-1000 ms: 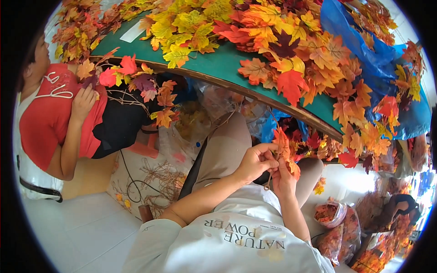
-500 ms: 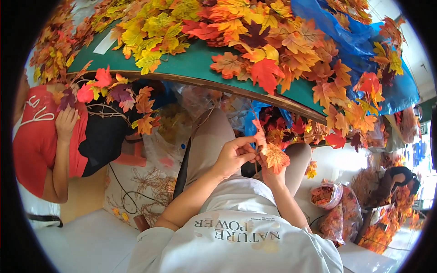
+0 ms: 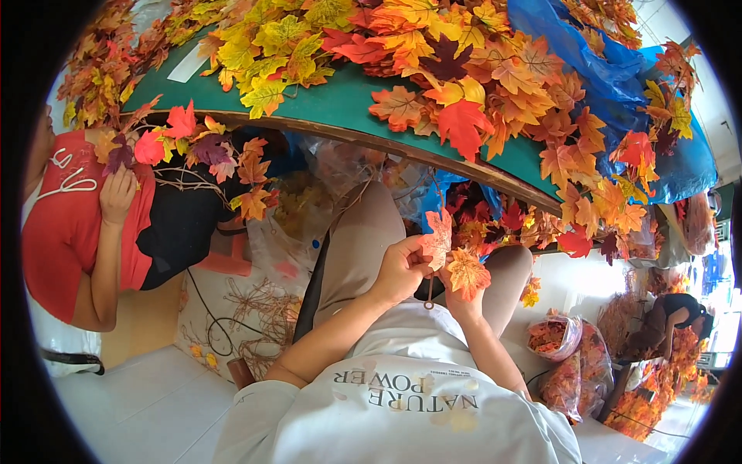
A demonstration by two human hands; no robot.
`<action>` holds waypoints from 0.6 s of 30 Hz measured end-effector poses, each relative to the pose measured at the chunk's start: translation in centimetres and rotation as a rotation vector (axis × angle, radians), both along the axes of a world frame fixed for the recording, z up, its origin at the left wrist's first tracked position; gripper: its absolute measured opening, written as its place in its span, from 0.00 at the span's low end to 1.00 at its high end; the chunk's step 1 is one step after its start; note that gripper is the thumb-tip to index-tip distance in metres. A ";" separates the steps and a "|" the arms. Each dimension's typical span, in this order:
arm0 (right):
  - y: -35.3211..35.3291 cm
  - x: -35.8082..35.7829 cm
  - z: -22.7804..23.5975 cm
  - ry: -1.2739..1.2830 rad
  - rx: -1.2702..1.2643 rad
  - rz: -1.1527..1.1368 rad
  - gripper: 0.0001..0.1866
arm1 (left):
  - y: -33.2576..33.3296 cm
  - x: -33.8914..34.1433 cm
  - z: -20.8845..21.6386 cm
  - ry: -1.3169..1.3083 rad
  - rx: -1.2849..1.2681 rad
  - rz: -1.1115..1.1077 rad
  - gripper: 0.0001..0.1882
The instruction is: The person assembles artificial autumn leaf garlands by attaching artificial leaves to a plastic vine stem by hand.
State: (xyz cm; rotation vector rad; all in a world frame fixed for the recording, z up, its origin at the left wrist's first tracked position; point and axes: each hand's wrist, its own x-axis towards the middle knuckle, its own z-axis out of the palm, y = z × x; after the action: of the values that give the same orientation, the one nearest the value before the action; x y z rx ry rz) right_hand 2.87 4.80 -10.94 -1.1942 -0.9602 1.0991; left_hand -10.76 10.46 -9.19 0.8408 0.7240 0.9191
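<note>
Above my lap, my left hand (image 3: 400, 272) is closed in a pinch at the base of a pinkish-orange artificial maple leaf (image 3: 437, 237). Close beside it, my right hand (image 3: 464, 305) has its fingers curled behind an orange artificial maple leaf (image 3: 468, 275), which covers most of them. A thin brown stem (image 3: 430, 292) with a small loop at its lower end hangs between the two hands. Where the leaves and stem join is hidden by my fingers.
Ahead stands a green-topped table (image 3: 325, 104) heaped with yellow and orange leaves (image 3: 510, 85) and a blue plastic bag (image 3: 618, 85). At left, a person in a red top (image 3: 73, 255) holds a leafy branch (image 3: 193, 166). Bagged leaves (image 3: 576, 371) sit on the floor at right.
The pinkish leaf has turned from edge-on to show its face, now beside my left fingers. The looped stem end has come into sight below my hands.
</note>
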 end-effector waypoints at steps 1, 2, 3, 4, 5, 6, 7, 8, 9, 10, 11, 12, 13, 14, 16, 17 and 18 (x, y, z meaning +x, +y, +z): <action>0.0 0.0 0.0 -0.209 -0.012 0.044 0.08 | -0.1 0.0 -0.2 -0.033 -0.031 0.025 0.17; 0.0 -0.1 0.0 -0.208 -0.013 0.052 0.08 | -0.3 0.1 -0.5 -0.033 -0.033 0.033 0.17; 0.1 -0.2 0.6 -0.242 0.028 0.063 0.07 | -0.4 0.2 -0.5 -0.037 -0.036 0.075 0.17; 0.2 -0.3 1.1 -0.275 0.069 0.076 0.05 | -0.6 0.2 -0.6 -0.043 -0.040 0.118 0.16; 0.2 -0.4 1.5 -0.279 0.066 0.087 0.05 | -0.6 0.0 -1.1 -0.047 -0.044 0.128 0.16; 0.4 -0.5 1.9 0.045 -0.080 0.080 0.05 | 0.0 -0.5 -1.1 0.003 0.054 0.113 0.16; 0.6 -0.5 2.1 0.368 -0.229 0.071 0.05 | 0.6 -1.0 -1.0 0.054 0.149 0.099 0.17; 1.3 0.6 2.3 -0.299 -0.204 0.295 0.04 | 1.1 -1.7 -1.0 0.103 0.047 0.043 0.16; 2.3 0.3 4.4 -0.303 -0.202 0.302 0.04 | 1.8 -2.3 -1.7 0.100 0.047 0.051 0.16; 3.2 -0.3 8.5 -0.721 -0.136 0.669 0.03 | 2.4 -2.8 -2.9 0.159 0.032 0.034 0.16; 4.4 -1.0 12.3 -1.138 -0.062 1.043 0.03 | 2.7 -3.2 -3.7 0.213 0.008 0.020 0.16; 6.0 -2.6 15.1 -1.041 0.059 1.015 0.05 | 2.6 -3.2 -3.4 0.128 -0.111 -0.030 0.15; 8.0 -4.9 16.7 -0.941 0.171 0.975 0.07 | 2.5 -3.2 -3.6 0.124 -0.121 -0.038 0.15; 11.2 -7.2 15.3 -0.817 0.415 0.728 0.07 | 2.1 -3.3 -4.2 0.034 -0.134 -0.142 0.16; 19.3 -11.9 13.9 -1.026 0.718 0.373 0.08 | 1.6 -3.6 -5.7 -0.168 -0.124 -0.341 0.17; 22.8 -14.3 13.1 -0.960 0.832 0.195 0.06 | 1.6 -3.5 -6.2 -0.131 -0.168 -0.366 0.17; 27.0 -15.4 12.3 -1.072 1.014 0.180 0.08 | 1.9 -3.5 -5.2 -0.089 -0.212 -0.351 0.16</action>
State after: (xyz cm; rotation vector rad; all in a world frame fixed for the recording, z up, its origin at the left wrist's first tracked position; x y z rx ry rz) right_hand -12.51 31.76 1.35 -0.7549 -2.1208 -0.1122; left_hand -14.23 12.32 -14.42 0.7052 0.5624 0.5511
